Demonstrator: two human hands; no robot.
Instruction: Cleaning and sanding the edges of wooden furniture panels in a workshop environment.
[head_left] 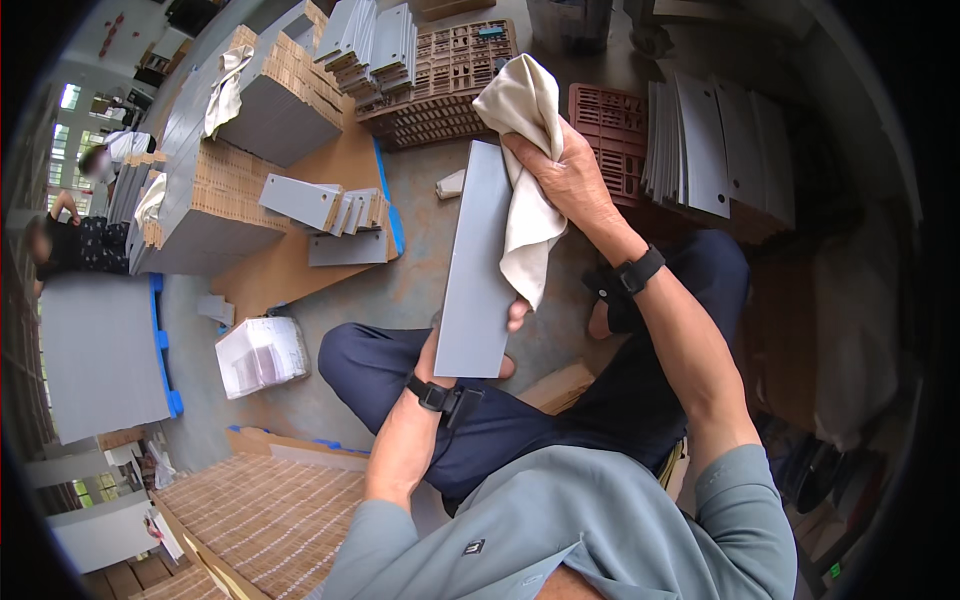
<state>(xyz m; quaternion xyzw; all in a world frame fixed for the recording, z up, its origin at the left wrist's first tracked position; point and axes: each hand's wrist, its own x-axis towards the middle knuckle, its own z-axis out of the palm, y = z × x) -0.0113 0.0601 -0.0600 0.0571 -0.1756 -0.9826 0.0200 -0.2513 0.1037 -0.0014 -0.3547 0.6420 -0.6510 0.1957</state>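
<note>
In front of me a long grey panel [472, 270] is held up at a slant. My left hand [518, 314] grips it from behind near its lower end; most of that hand is hidden by the panel, with fingertips showing at its right edge. Bunched in my right hand [570, 178] is a cream cloth [535, 235]. The cloth hangs down along the panel's upper right edge and overlaps it. My right fingers are closed round the cloth's upper part.
Brown plastic crates [440, 60] stand ahead, bearing grey panels. Upright panels [700, 140] lean at right, beside a reddish crate [608, 135]. Tall panel stacks [225, 190] fill the left, near a white box [262, 357]. Two people are farther left. Woven matting [270, 515] lies lower left.
</note>
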